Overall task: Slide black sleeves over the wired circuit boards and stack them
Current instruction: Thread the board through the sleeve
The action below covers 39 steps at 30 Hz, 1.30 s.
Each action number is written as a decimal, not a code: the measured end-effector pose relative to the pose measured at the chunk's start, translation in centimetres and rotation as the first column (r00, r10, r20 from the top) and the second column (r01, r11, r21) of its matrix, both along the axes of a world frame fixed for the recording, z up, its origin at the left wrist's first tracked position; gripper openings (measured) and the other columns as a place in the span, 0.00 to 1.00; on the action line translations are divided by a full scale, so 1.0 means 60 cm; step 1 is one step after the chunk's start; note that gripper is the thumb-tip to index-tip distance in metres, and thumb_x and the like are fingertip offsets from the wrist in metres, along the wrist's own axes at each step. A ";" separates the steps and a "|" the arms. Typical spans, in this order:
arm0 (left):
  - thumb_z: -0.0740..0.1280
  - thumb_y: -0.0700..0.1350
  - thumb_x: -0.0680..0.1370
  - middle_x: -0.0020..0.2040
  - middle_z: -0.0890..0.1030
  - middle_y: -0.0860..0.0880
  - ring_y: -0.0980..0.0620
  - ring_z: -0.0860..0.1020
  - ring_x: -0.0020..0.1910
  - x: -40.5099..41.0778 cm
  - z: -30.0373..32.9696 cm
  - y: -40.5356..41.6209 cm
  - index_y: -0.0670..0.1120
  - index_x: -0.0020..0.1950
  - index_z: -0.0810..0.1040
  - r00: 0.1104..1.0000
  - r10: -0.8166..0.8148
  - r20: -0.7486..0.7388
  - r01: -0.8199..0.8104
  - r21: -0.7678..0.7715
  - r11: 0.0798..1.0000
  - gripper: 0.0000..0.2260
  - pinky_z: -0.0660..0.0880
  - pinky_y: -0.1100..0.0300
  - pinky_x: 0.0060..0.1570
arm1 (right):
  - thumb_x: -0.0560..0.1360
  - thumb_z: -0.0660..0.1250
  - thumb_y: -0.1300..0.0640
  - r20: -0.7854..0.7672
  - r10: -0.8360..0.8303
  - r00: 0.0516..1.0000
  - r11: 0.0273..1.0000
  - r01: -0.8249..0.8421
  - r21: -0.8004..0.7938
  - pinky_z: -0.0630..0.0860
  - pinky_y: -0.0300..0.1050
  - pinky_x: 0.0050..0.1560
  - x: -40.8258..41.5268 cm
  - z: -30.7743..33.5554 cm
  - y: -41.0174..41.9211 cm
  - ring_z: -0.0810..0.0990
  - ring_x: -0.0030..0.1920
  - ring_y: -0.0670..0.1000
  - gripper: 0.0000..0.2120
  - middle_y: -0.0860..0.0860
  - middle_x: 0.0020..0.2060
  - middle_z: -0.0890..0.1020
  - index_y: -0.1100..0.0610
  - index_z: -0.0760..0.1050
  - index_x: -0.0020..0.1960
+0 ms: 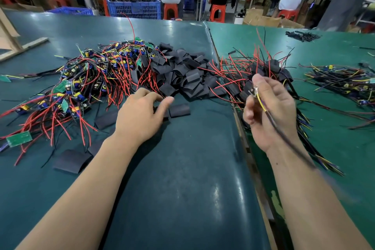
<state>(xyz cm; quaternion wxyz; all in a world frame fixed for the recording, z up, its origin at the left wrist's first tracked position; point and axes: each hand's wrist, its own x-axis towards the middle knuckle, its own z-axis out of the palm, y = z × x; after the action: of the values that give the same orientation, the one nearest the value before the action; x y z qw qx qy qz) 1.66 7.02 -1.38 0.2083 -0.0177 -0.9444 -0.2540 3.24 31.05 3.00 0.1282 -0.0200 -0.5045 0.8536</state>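
Note:
A big tangle of wired circuit boards with red, black and yellow leads lies at the left of the green mat. Right of it is a heap of flat black sleeves. My left hand reaches palm down toward a loose black sleeve at the heap's near edge, its fingertips on or just above the sleeve. My right hand is raised and pinches the yellow and black leads of a wired board. Behind that hand lies a stack of sleeved boards with red wires fanning out.
More loose sleeves lie on the mat near my left forearm. A second bundle of wired boards is at the far right. A seam splits the two mats. Seated people, blue crates and red stools are beyond the table.

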 end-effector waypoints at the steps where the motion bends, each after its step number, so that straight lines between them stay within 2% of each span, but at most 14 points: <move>1: 0.66 0.47 0.79 0.57 0.79 0.45 0.42 0.76 0.58 0.000 0.000 -0.004 0.44 0.58 0.82 0.998 -0.057 -0.007 0.057 -0.009 0.998 0.11 0.71 0.51 0.60 | 0.77 0.68 0.51 0.045 0.084 0.995 0.996 -0.084 -0.016 0.62 0.32 0.20 0.001 -0.001 0.000 0.69 0.19 0.45 0.07 0.49 0.23 0.75 0.55 0.75 0.45; 3: 0.64 0.32 0.72 0.61 0.79 0.46 0.41 0.74 0.62 0.000 0.003 -0.008 0.43 0.61 0.81 0.974 -0.214 0.072 0.218 -0.054 0.975 0.19 0.68 0.49 0.65 | 0.77 0.63 0.46 0.126 0.253 0.959 0.964 -0.240 -0.111 0.63 0.33 0.20 0.002 -0.004 0.002 0.69 0.20 0.44 0.14 0.49 0.25 0.76 0.56 0.77 0.46; 5: 0.61 0.29 0.67 0.62 0.80 0.48 0.42 0.73 0.62 0.001 0.004 -0.011 0.44 0.61 0.81 0.949 -0.275 0.155 0.289 -0.079 0.954 0.26 0.69 0.49 0.64 | 0.80 0.58 0.51 0.119 0.375 0.919 0.907 -0.337 -0.254 0.67 0.33 0.22 0.002 -0.006 0.006 0.73 0.24 0.45 0.15 0.52 0.30 0.82 0.59 0.78 0.51; 9: 0.62 0.31 0.71 0.61 0.80 0.47 0.43 0.74 0.62 -0.003 0.001 -0.023 0.46 0.65 0.79 0.959 -0.239 0.154 0.255 -0.094 0.962 0.24 0.70 0.48 0.63 | 0.70 0.58 0.59 0.070 0.446 0.892 0.856 -0.403 -0.322 0.74 0.34 0.28 0.002 -0.005 0.008 0.84 0.36 0.49 0.19 0.58 0.46 0.86 0.64 0.76 0.58; 12: 0.63 0.36 0.75 0.66 0.77 0.46 0.41 0.71 0.64 -0.006 -0.004 -0.027 0.44 0.69 0.76 0.970 -0.181 0.161 0.206 -0.155 0.966 0.22 0.68 0.47 0.65 | 0.71 0.56 0.61 0.025 0.497 0.868 0.821 -0.460 -0.338 0.78 0.36 0.31 0.005 -0.004 0.005 0.86 0.46 0.53 0.21 0.59 0.51 0.86 0.66 0.79 0.57; 15: 0.60 0.46 0.73 0.70 0.73 0.47 0.42 0.67 0.68 -0.003 -0.006 -0.018 0.44 0.72 0.73 0.976 -0.170 0.139 0.191 -0.155 0.969 0.26 0.66 0.46 0.67 | 0.71 0.57 0.62 0.020 0.521 0.853 0.828 -0.500 -0.252 0.80 0.37 0.34 0.007 -0.003 0.000 0.86 0.51 0.55 0.20 0.58 0.53 0.85 0.64 0.79 0.58; 19: 0.63 0.54 0.80 0.73 0.71 0.52 0.47 0.64 0.73 -0.007 -0.013 0.010 0.49 0.72 0.72 0.959 -0.258 0.114 0.275 -0.175 0.945 0.22 0.62 0.48 0.70 | 0.74 0.63 0.66 0.002 0.467 0.884 0.877 -0.463 -0.126 0.80 0.36 0.37 0.008 -0.010 -0.013 0.85 0.53 0.54 0.18 0.55 0.56 0.84 0.62 0.73 0.64; 22: 0.66 0.55 0.79 0.64 0.78 0.52 0.49 0.69 0.68 -0.015 -0.017 0.015 0.51 0.66 0.78 0.964 -0.237 0.119 0.255 -0.178 0.950 0.17 0.63 0.50 0.65 | 0.70 0.69 0.58 0.005 0.388 0.922 0.919 -0.387 -0.071 0.79 0.35 0.35 0.008 -0.012 -0.023 0.86 0.50 0.52 0.20 0.53 0.53 0.86 0.60 0.75 0.61; 24: 0.70 0.55 0.77 0.53 0.81 0.52 0.48 0.73 0.62 -0.015 -0.015 0.011 0.50 0.58 0.81 0.972 -0.230 0.056 0.236 -0.139 0.962 0.14 0.66 0.50 0.61 | 0.68 0.70 0.47 0.055 0.270 0.961 0.963 -0.271 0.005 0.77 0.36 0.30 0.004 -0.013 -0.025 0.87 0.43 0.51 0.20 0.53 0.46 0.87 0.57 0.77 0.55; 26: 0.72 0.54 0.75 0.47 0.78 0.54 0.48 0.73 0.59 -0.014 -0.011 0.010 0.50 0.54 0.81 0.970 -0.238 0.043 0.241 -0.093 0.966 0.12 0.68 0.50 0.60 | 0.73 0.67 0.43 0.103 0.150 0.983 0.987 -0.156 0.044 0.74 0.37 0.26 -0.002 -0.014 -0.022 0.84 0.33 0.49 0.17 0.51 0.34 0.85 0.57 0.80 0.50; 28: 0.73 0.59 0.72 0.49 0.80 0.55 0.49 0.72 0.59 -0.012 -0.010 0.013 0.51 0.53 0.81 0.960 -0.266 0.085 0.272 -0.066 0.960 0.16 0.69 0.50 0.62 | 0.79 0.64 0.44 0.127 0.082 0.989 0.995 -0.088 0.038 0.72 0.38 0.27 -0.007 -0.016 -0.018 0.78 0.27 0.48 0.16 0.49 0.27 0.79 0.56 0.81 0.46; 30: 0.73 0.61 0.70 0.54 0.81 0.54 0.51 0.72 0.60 -0.009 -0.010 0.016 0.51 0.54 0.81 0.949 -0.289 0.128 0.297 -0.048 0.954 0.18 0.68 0.50 0.64 | 0.78 0.65 0.44 0.134 0.040 0.990 0.998 -0.047 0.047 0.72 0.38 0.27 -0.008 -0.017 -0.016 0.76 0.26 0.48 0.17 0.49 0.26 0.76 0.55 0.81 0.41; 34: 0.74 0.54 0.73 0.52 0.82 0.53 0.50 0.73 0.59 -0.009 -0.008 0.012 0.50 0.51 0.81 0.942 -0.322 0.092 0.322 0.008 0.947 0.11 0.68 0.46 0.63 | 0.77 0.69 0.57 0.096 0.050 0.994 0.993 -0.059 0.098 0.78 0.38 0.30 -0.007 -0.022 -0.018 0.81 0.30 0.49 0.08 0.52 0.30 0.80 0.59 0.80 0.42; 39: 0.77 0.50 0.72 0.48 0.83 0.53 0.51 0.79 0.51 -0.004 -0.003 0.013 0.48 0.54 0.82 0.937 -0.351 0.000 0.350 0.043 0.936 0.14 0.75 0.51 0.56 | 0.76 0.68 0.68 0.045 0.033 0.998 0.994 -0.037 0.098 0.80 0.39 0.40 -0.009 -0.028 -0.018 0.82 0.35 0.52 0.03 0.57 0.36 0.80 0.63 0.79 0.45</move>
<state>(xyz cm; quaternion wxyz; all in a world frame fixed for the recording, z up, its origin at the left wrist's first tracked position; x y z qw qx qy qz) 1.44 7.78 -1.54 0.1565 -0.1803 -0.9213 -0.3068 2.71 29.98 1.30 0.1031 -0.0231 -0.5492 0.8290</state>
